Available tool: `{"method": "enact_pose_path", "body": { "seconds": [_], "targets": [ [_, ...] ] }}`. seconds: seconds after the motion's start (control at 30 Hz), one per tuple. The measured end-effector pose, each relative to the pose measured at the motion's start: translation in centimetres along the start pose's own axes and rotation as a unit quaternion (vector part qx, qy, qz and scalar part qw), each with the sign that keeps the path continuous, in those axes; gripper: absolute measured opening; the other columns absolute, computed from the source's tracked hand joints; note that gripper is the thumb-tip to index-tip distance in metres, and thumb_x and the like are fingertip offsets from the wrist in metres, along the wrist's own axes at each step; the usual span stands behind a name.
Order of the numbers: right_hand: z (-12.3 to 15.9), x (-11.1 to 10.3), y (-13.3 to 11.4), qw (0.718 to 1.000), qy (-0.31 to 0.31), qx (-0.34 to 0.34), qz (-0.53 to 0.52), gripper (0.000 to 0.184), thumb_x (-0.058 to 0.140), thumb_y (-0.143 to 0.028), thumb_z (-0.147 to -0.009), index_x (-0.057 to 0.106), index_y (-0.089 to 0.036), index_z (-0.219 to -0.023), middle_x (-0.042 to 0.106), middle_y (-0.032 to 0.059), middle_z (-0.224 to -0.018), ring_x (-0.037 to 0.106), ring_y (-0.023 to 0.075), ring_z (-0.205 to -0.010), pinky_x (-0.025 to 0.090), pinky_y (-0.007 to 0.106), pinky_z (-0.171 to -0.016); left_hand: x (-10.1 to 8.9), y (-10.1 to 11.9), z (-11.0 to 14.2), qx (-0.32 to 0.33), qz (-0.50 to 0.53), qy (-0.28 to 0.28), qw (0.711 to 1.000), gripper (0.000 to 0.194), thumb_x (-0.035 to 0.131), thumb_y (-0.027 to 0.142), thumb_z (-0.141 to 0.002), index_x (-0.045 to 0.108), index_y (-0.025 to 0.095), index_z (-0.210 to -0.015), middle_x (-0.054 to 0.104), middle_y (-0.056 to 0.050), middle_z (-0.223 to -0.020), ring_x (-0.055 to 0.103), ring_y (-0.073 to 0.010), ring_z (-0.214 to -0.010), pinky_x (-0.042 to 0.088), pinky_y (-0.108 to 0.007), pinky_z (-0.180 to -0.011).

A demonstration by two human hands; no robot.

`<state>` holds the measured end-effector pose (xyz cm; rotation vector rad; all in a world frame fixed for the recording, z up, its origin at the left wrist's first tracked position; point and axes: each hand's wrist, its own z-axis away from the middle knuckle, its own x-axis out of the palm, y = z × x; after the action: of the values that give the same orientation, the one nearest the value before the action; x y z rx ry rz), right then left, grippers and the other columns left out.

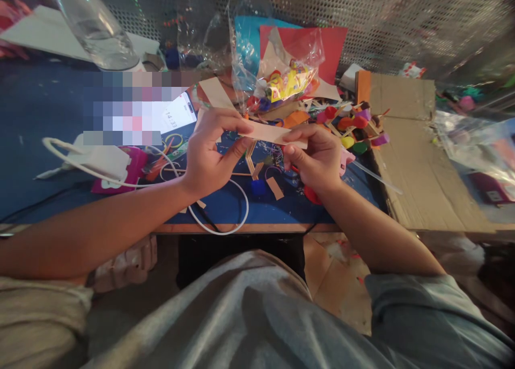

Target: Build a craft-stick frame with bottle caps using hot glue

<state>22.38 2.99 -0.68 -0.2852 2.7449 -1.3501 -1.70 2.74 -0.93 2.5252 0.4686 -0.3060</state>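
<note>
A pale tan strip of paper or thin card (267, 132) is stretched level between my two hands above the blue table. My left hand (213, 152) pinches its left end between thumb and fingers. At the other end, my right hand (316, 154) holds the strip the same way, with some red thing partly hidden behind that hand. Below the strip lie a small folded piece made of wooden sticks (253, 162), a blue block (258, 187) and a small tan card piece (276, 188).
A white cable (246, 213) loops near the table's front edge, beside a white adapter (100, 162) and a lit phone (179, 113). Colourful stick-and-cap pieces (354, 123) lie at the right, next to flat cardboard (422, 160). Behind stand a clear bottle (107, 42) and plastic bags (295, 63).
</note>
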Motion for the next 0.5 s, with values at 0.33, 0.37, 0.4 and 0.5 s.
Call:
{"method": "enact_pose_path", "body": {
  "seconds": [0.33,0.37,0.4,0.5],
  "targets": [
    [0.08,0.04,0.1,1.0,-0.016,0.005,0.001,0.032,0.091,-0.056,-0.095,0.08,-0.027,-0.1,0.078,-0.0023,-0.093,0.061,0.0068,-0.05,0.052,0.023,-0.042,0.09,0.13,0.0,0.027,0.024,-0.025,0.999,0.021,0.077,0.049,-0.108,0.077,0.034,-0.124,0.085,-0.005,-0.122,0.082,-0.0266,-0.117,0.068,-0.05,-0.105],
    [0.13,0.03,0.1,1.0,-0.015,0.011,0.003,0.032,0.092,-0.056,-0.094,0.08,-0.027,-0.101,0.079,-0.0018,-0.095,0.061,0.0071,-0.051,0.053,0.024,-0.042,0.13,0.19,-0.01,0.03,0.032,-0.016,0.999,0.02,0.078,0.049,-0.108,0.078,0.035,-0.122,0.085,-0.005,-0.12,0.082,-0.0266,-0.116,0.068,-0.051,-0.104],
    [0.16,0.01,0.09,1.0,-0.013,0.018,0.004,0.034,0.094,-0.057,-0.091,0.08,-0.028,-0.102,0.079,-0.0016,-0.097,0.061,0.0073,-0.052,0.053,0.024,-0.043,0.17,0.27,-0.02,0.031,0.038,-0.01,0.999,0.019,0.079,0.05,-0.107,0.078,0.035,-0.12,0.085,-0.004,-0.118,0.082,-0.0266,-0.115,0.068,-0.051,-0.104],
    [0.16,0.01,-0.1,0.999,-0.005,0.043,0.01,0.045,0.103,-0.059,-0.078,0.081,-0.029,-0.103,0.079,-0.0019,-0.098,0.06,0.0077,-0.053,0.054,0.024,-0.042,0.19,0.57,-0.02,0.019,0.035,-0.014,0.999,0.023,0.079,0.055,-0.106,0.078,0.034,-0.116,0.084,-0.005,-0.116,0.082,-0.0271,-0.113,0.068,-0.052,-0.102]
  ]
}}
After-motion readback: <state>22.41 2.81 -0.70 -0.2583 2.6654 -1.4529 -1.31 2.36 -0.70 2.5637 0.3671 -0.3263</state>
